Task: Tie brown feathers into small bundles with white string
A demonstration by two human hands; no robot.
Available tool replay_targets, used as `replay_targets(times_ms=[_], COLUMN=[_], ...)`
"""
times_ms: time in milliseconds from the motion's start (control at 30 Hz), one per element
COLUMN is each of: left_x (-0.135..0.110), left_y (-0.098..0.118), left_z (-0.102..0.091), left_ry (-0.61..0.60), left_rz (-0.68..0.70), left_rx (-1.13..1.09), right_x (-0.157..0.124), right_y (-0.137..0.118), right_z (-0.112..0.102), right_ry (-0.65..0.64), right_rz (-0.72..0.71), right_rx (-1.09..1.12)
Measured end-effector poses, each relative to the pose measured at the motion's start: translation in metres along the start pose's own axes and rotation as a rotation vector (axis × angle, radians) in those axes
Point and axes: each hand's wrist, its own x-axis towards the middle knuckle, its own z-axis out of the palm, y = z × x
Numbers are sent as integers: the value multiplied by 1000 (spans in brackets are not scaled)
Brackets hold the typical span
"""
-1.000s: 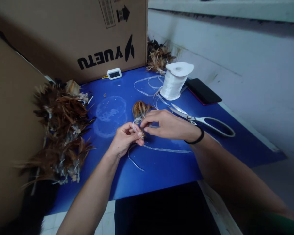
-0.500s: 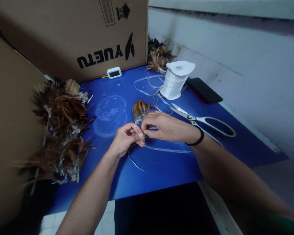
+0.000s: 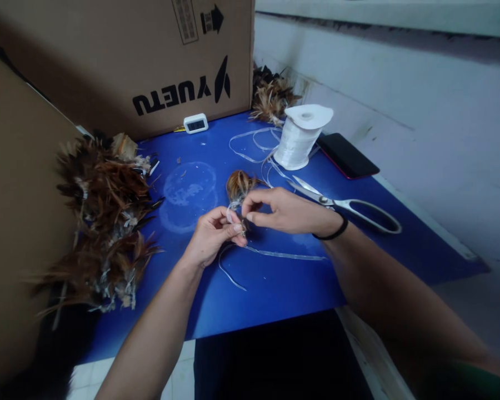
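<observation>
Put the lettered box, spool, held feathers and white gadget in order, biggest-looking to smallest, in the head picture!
1. Lettered box
2. Spool
3. Held feathers, partly hidden
4. White gadget

On the cardboard box [image 3: 87, 61] I read YUETU [image 3: 170, 95], upside down, beside a leaf-like logo [image 3: 222, 82]; above sits an arrow [image 3: 216, 20]. I can't read the white device's [image 3: 195, 123] screen.
</observation>
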Motion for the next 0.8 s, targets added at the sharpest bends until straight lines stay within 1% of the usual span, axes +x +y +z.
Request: replay_targets(times_ms=[133, 300, 400, 633, 800], left_x=[-1, -1, -1, -1, -2], left_y=[1, 0, 1, 3, 6], left_z=[0, 1, 1, 1, 1], left_ry=[-4, -6, -2, 29, 72], left_rz=[-2, -6, -6, 6, 14], left_rx=[4, 12, 17, 33, 44], right_x=[2, 5, 5, 5, 5], right_y=[4, 7, 6, 2, 2], right_z=[0, 3, 6, 9, 12], right_ry=[-109, -145, -125, -29, 29], right_rz=[18, 10, 23, 16, -57], right_rx=[95, 142, 160, 166, 68])
